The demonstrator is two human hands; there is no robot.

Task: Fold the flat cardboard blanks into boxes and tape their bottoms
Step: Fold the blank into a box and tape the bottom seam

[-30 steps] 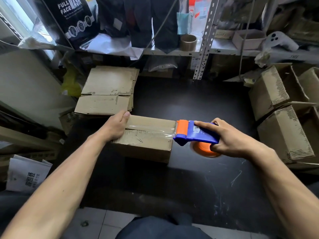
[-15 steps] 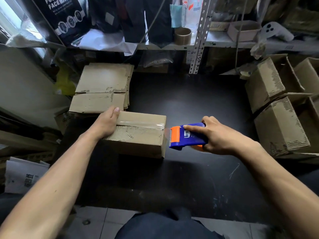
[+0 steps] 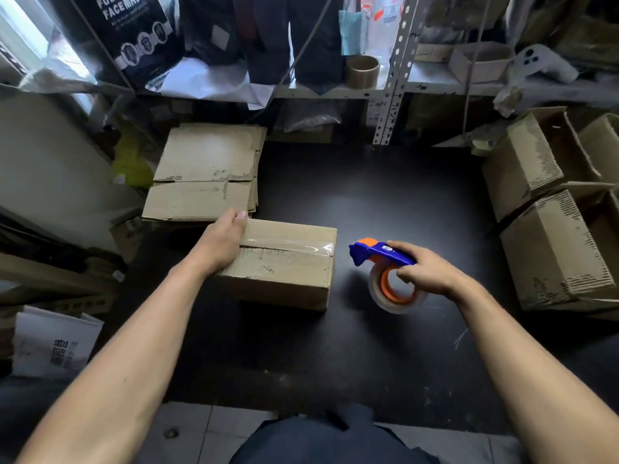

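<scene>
My left hand lies on the left end of the folded cardboard box, palm down over the top, thumb stretched along the far top edge, other fingers hidden over the left side so I cannot tell how much they curl. One box under my hand, sitting on the black table, a strip of clear tape running along its top seam and ending at the right edge. My right hand grips one blue and orange tape dispenser, index finger laid along the top of the blue body, other fingers curled into the roll's core. The clear tape roll hangs under it, orange core showing. Dispenser is just right of the box, apart from it, not touching. One stack of flat cardboard blanks lies behind the box at far left, just beside my left hand. At least three made-up boxes piled at the right edge of the table, exact count unclear. One empty brown tape core stands on the shelf above.
</scene>
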